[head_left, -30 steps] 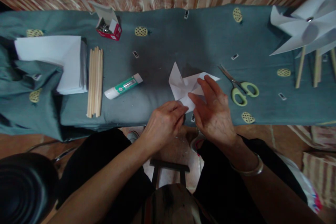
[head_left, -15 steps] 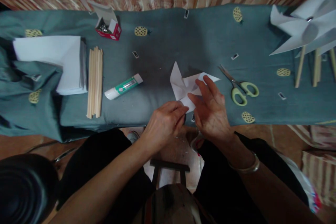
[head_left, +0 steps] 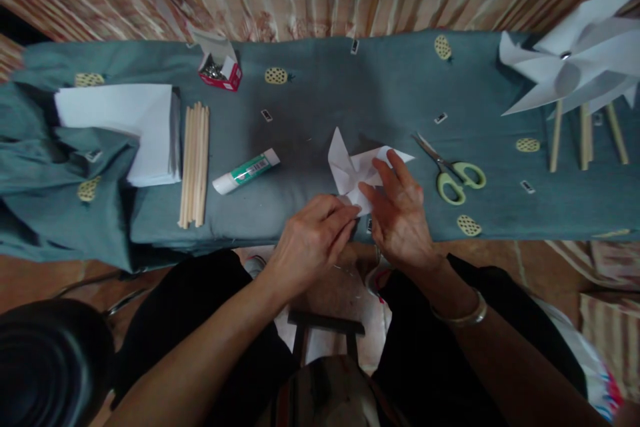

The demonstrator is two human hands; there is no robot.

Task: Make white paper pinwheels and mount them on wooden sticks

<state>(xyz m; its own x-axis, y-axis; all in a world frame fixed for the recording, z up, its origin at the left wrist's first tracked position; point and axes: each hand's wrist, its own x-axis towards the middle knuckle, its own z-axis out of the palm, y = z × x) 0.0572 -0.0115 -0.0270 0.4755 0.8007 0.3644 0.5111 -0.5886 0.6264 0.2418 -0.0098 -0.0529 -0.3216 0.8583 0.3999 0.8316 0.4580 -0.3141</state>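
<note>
A white paper pinwheel with folded blades lies near the front edge of the table, between my hands. My left hand pinches its lower edge between thumb and fingers. Over the pinwheel's right side, my right hand has its fingers spread, with the fingertips touching the paper; the palm hides part of that side. Green-handled scissors lie to the right of this hand, blades slightly apart. A glue stick, white with a green label, rests to the left of the pinwheel.
Wooden sticks lie bundled beside a stack of white paper at left. An open red box of small metal pieces stands behind. Finished pinwheels on sticks lie at right. The green cloth covers the table.
The camera view has shifted slightly, so the table items appear a little lower and closer in. Both hands stay at the pinwheel in nearly the same pose.
</note>
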